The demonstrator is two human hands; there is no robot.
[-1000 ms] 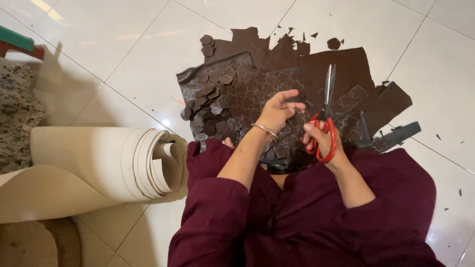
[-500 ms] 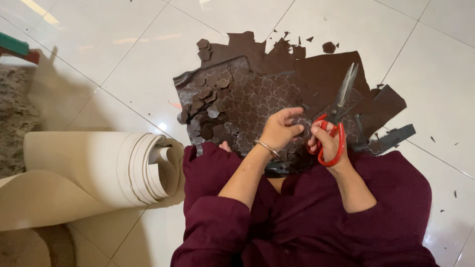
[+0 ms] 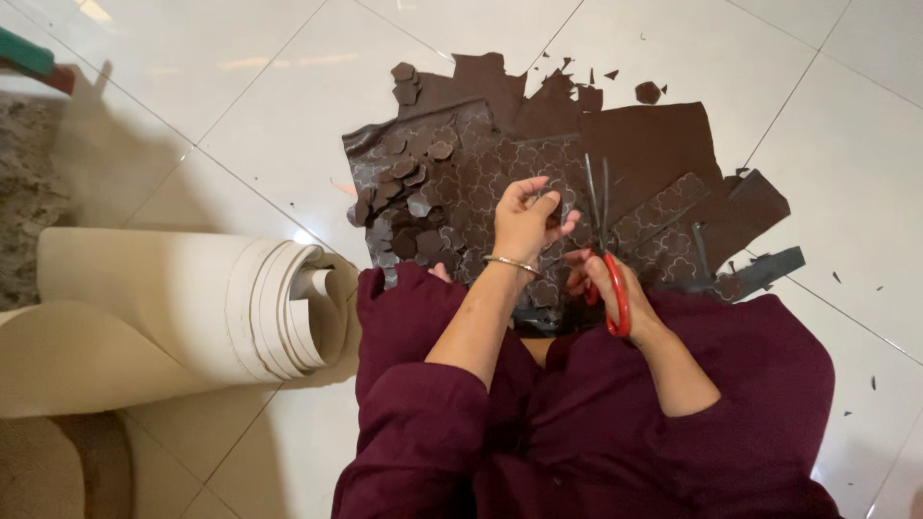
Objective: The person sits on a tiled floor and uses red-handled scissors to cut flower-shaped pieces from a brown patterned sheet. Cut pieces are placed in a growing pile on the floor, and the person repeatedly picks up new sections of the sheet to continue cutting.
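Left hand pinches the patterned brown sheet while right hand grips scissors, mid-cutting; next snip needs blades following the outline.

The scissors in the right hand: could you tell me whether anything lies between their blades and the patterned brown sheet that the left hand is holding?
Nothing visible does. The scissors, held by their red handles in the right hand, point away from the person over the patterned brown sheet. The left hand pinches the sheet just beside the blades. The cut-out pieces lie further left.
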